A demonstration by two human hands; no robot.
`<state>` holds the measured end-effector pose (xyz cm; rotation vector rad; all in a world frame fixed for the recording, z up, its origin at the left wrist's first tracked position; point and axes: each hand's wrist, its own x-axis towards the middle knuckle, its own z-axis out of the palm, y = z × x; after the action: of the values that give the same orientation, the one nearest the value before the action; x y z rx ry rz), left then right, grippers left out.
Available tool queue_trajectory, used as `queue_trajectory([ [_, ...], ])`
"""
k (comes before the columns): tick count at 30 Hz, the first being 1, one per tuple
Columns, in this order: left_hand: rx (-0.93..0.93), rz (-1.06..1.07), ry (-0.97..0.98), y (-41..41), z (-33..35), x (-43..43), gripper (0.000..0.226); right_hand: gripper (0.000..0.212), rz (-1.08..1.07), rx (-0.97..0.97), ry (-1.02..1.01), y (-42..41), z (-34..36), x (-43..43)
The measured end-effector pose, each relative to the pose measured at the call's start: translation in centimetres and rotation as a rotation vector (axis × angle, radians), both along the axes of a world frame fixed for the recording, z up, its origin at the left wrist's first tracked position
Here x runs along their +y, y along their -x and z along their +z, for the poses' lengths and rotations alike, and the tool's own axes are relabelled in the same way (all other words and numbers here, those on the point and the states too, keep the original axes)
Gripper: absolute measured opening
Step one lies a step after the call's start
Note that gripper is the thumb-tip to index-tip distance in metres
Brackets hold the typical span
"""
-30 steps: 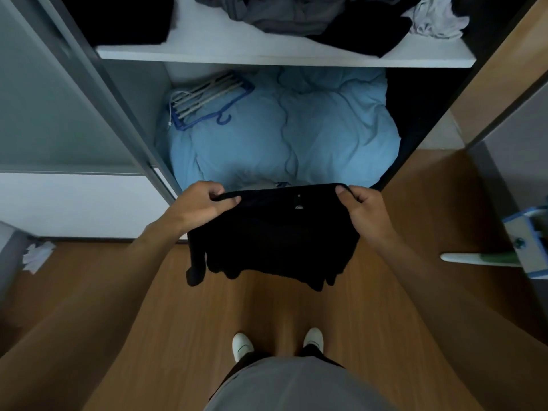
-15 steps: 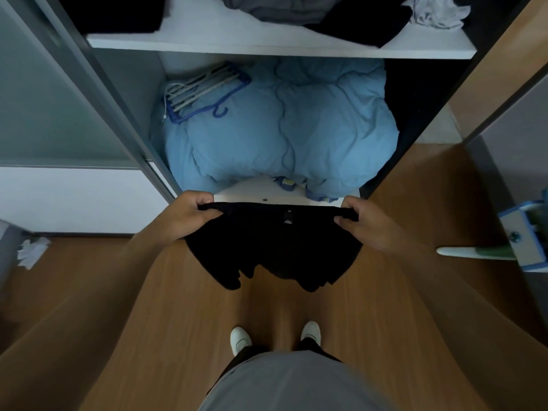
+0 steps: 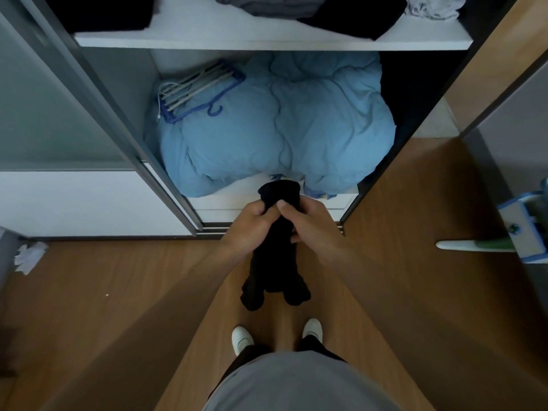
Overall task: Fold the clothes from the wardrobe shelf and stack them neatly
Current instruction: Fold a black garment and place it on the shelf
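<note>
I hold black shorts folded in half lengthwise, hanging down in front of me above the wooden floor. My left hand and my right hand are pressed together at the waistband, both gripping it, with a fold of cloth sticking up above my fingers. On the white wardrobe shelf at the top lie a heap of grey and black clothes, a white garment to the right and a dark pile to the left.
A light blue duvet fills the lower compartment, with blue hangers on it. A sliding door stands at the left. A white and blue object juts in at the right. Crumpled paper lies on the floor at the left.
My hands, held apart with the waistband stretched between them, have come together at the middle. The shorts now hang folded in half, narrower and longer.
</note>
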<state>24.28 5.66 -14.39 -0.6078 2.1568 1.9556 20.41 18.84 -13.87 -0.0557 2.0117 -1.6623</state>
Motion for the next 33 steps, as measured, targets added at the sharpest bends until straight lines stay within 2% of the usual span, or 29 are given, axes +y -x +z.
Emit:
queue_trajectory([
  [3, 0.024, -0.018, -0.071, -0.4, 0.2, 0.5, 0.025, 0.01, -0.03, -0.043, 0.047, -0.2, 0.3, -0.2],
  [6, 0.061, -0.047, -0.085, -0.9, 0.4, 0.5, 0.026, 0.022, -0.051, -0.118, 0.081, -0.3, 0.7, 0.0],
  [9, 0.117, -0.095, -0.095, -1.2, 0.6, 0.1, 0.03, 0.021, -0.061, -0.159, 0.115, -0.5, 1.2, 0.3],
  [12, 0.166, -0.133, 0.043, -1.1, 0.5, -0.7, 0.015, 0.018, -0.028, -0.183, 0.173, -0.6, 1.7, 0.6],
  [15, 0.18, -0.084, 0.142, -0.7, 0.1, -0.9, 0.036, 0.023, 0.065, -0.215, 0.189, -0.5, 2.3, 0.9],
  [17, 0.19, -0.053, 0.182, -0.4, 0.0, -0.7, 0.038, 0.034, 0.148, -0.21, 0.131, -0.4, 2.4, 1.0],
  [21, 0.199, -0.083, 0.114, -0.1, 0.1, -0.7, 0.035, 0.051, 0.257, -0.07, -0.086, -0.2, 2.4, 1.2],
  [24, 0.231, -0.144, 0.071, -0.1, 0.5, -1.0, 0.029, 0.059, 0.363, 0.07, -0.137, -0.2, 2.4, 1.3],
  [27, 0.253, -0.231, 0.053, 0.0, 1.1, -1.6, 0.022, 0.054, 0.303, 0.214, -0.103, 0.0, 2.6, 1.7],
  [30, 0.276, -0.3, 0.084, 0.1, 2.0, -1.9, 0.018, 0.029, 0.101, 0.481, -0.158, 0.6, 2.8, 2.2],
  [31, 0.282, -0.318, 0.099, 0.1, 2.3, -2.0, 0.017, 0.028, 0.09, 0.527, -0.163, 1.0, 2.9, 2.5],
  [33, 0.287, -0.372, 0.111, 0.1, 3.0, -2.1, 0.018, 0.046, 0.217, 0.526, -0.142, 1.7, 3.4, 3.0],
])
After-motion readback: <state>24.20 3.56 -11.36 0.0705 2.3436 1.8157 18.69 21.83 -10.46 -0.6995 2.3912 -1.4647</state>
